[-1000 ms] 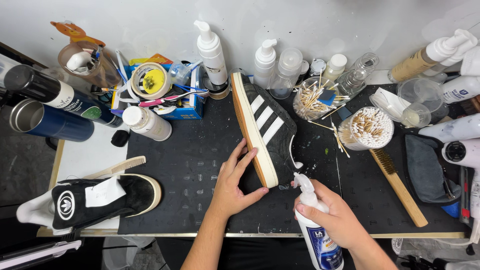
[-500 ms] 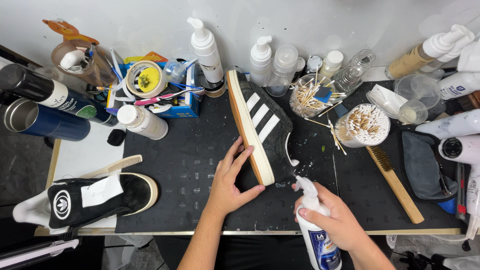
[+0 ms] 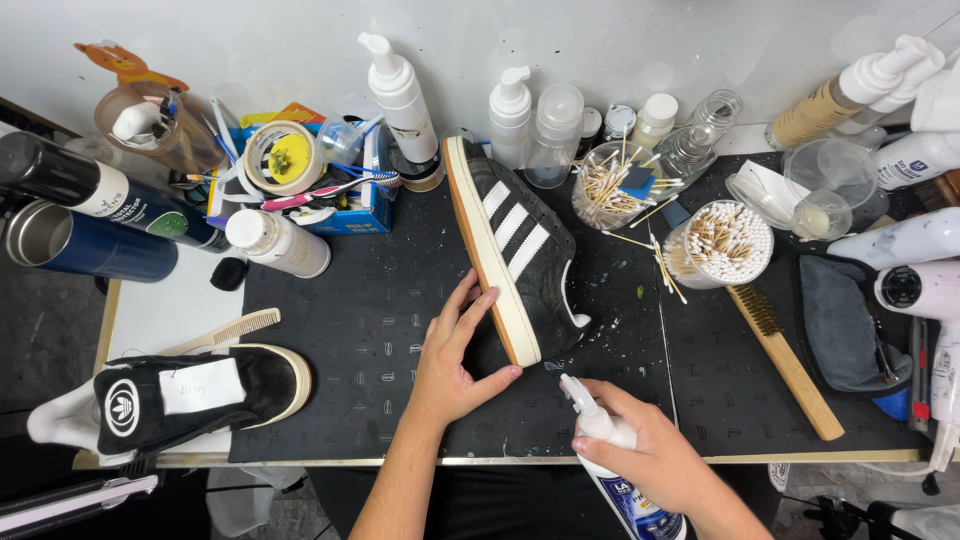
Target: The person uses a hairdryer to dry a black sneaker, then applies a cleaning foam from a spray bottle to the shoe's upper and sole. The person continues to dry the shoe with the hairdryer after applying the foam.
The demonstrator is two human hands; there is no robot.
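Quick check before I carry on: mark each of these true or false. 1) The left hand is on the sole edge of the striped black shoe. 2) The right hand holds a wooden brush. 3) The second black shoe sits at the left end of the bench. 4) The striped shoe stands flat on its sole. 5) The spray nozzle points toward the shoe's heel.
1) True: the left hand rests against the sole edge of the striped black shoe.
2) False: the right hand grips a white spray bottle; the wooden brush lies untouched on the mat.
3) True: the second black shoe lies there.
4) False: it is tipped on its side.
5) True.
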